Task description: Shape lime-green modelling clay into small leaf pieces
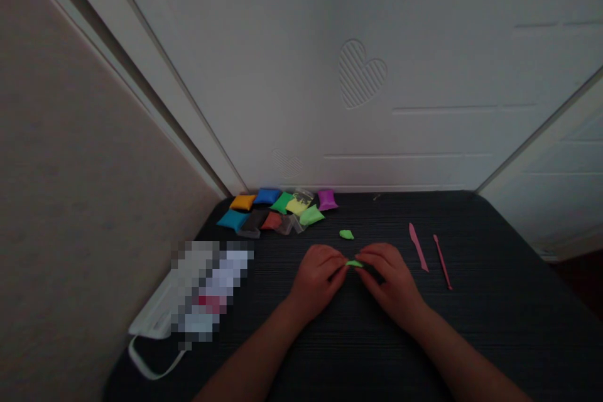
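Between my two hands is a small flattened strip of light green modelling clay (354, 263). My left hand (319, 276) pinches its left end between thumb and fingers. On the other end, the thumb and fingers of my right hand (390, 279) are closed in a pinch. Just beyond my fingertips, a second lump of light green clay (346, 234) lies on the dark table. To the right of my right hand rest a pink plastic clay knife (418, 247) and a thin reddish-pink modelling stick (443, 262).
Several coloured clay packets (268, 196) lie at the back left of the dark table (367, 352), among them a purple packet (327, 200) and an opened light green packet (311, 215). A white bag with a strap (155, 314), partly pixelated, is at the left. A white panel (282, 75) rises behind.
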The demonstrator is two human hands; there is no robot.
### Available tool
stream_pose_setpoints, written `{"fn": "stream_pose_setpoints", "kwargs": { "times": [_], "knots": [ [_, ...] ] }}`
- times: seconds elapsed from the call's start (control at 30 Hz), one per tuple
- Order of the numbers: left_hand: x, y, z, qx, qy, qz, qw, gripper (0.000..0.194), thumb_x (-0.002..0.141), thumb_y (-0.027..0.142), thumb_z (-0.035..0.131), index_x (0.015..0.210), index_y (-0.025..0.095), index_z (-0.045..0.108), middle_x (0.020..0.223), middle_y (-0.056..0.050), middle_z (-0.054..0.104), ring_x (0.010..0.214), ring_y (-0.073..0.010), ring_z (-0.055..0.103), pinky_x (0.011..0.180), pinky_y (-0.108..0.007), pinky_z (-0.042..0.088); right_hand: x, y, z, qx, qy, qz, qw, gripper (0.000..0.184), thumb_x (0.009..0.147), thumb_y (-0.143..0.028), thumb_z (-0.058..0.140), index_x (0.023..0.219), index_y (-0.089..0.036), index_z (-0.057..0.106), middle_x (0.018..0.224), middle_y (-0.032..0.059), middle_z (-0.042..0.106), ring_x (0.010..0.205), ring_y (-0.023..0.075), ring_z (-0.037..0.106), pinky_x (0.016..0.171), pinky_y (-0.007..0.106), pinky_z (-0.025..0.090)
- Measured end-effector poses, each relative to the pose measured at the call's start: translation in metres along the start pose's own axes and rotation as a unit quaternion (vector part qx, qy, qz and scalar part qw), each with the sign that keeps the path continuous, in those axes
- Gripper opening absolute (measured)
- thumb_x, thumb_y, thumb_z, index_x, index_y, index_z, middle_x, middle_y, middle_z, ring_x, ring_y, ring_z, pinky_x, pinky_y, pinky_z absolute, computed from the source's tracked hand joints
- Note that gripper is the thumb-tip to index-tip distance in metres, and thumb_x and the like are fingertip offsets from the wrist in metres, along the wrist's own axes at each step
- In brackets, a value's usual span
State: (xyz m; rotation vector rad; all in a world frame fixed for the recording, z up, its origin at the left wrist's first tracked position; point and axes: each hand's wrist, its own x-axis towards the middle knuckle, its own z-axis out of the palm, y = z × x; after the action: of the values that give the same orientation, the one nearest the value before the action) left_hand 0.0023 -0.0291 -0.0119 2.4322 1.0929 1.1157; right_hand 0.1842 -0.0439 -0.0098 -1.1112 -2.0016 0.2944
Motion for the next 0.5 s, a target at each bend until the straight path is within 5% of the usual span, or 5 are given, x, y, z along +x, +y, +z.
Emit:
{"fn": "stream_pose_setpoints", "kwargs": {
  "times": [0.5],
  "knots": [
    [-0.0017, 0.0035, -0.0042, 0.029, 0.059, 0.048, 0.997, 0.014, 0.073, 0.01, 0.059, 0.085, 0.017, 0.058, 0.08, -0.003, 0.062, 0.082, -0.0159, 0.052, 0.076, -0.034, 0.044, -0.0063, -0.0006, 0.0018, 0.009, 0.05, -0.028, 0.998, 0.031, 0.072, -0.008, 0.058, 0.099, -0.022, 0.055, 0.102, 0.0067, 0.052, 0.097, 0.0201, 0.049, 0.084, 0.041, 0.043]
  ]
}}
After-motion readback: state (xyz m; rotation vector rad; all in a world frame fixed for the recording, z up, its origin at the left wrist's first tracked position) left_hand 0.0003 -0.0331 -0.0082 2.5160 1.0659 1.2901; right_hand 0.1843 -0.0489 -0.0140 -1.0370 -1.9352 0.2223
